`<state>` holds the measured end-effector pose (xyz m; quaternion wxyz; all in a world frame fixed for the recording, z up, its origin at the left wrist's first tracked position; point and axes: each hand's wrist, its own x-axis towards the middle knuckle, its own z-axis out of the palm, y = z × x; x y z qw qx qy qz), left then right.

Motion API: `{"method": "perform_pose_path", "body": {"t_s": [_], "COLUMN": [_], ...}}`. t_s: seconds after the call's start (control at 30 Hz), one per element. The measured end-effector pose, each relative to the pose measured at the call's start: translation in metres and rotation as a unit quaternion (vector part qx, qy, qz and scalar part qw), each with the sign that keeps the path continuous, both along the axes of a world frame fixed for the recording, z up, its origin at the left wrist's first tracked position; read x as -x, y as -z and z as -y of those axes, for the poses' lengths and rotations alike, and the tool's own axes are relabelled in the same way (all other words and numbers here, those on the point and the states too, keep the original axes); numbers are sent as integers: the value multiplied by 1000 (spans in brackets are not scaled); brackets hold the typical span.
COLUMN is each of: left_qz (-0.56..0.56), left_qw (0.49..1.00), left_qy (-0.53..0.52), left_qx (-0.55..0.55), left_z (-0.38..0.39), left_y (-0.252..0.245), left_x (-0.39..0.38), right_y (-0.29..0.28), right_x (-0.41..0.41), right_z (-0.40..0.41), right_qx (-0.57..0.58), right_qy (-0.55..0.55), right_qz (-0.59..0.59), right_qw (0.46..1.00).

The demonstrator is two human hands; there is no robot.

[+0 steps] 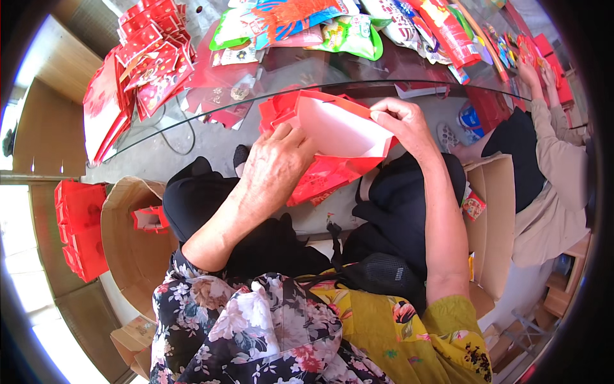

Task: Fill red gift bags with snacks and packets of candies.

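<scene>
Over my lap, at the edge of a glass table, a red paper gift bag [331, 175] is held with its mouth open, showing a white inside. My left hand [283, 156] grips its near left rim, fingers curled and partly hidden. The thumb and fingers of my right hand [400, 120] pinch the far right rim. Beyond the bag, snack packets [355, 36] are heaped on the glass. Folded red paper bags [108, 103] and a pile of smaller red patterned pouches [156, 62] lie at the table's left.
An open cardboard box [136, 254] with a small red bag inside stands at my left, red bags [81, 230] stacked beyond it. Another cardboard box [499, 230] is at my right. A co-worker [551, 158] sits further right, hands over the table. The glass table edge [220, 111] curves before me.
</scene>
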<state>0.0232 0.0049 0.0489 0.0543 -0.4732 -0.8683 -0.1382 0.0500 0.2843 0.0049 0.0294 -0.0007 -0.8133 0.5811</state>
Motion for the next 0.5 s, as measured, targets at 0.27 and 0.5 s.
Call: {"method": "perform_pose_path", "body": {"t_s": [0.27, 0.5], "left_qz": [-34, -87], "left_qw": [996, 991], "left_qy": [64, 69], "left_qx": [-43, -71], "left_z": [10, -2], "left_y": [20, 14], "left_x": [-10, -26], "right_y": [-24, -65], "right_x": [-35, -70], "right_z": [39, 83], "right_qx": [-270, -78], "right_qy": [58, -66], "right_qz": [-169, 49], "right_qw": [946, 994]}}
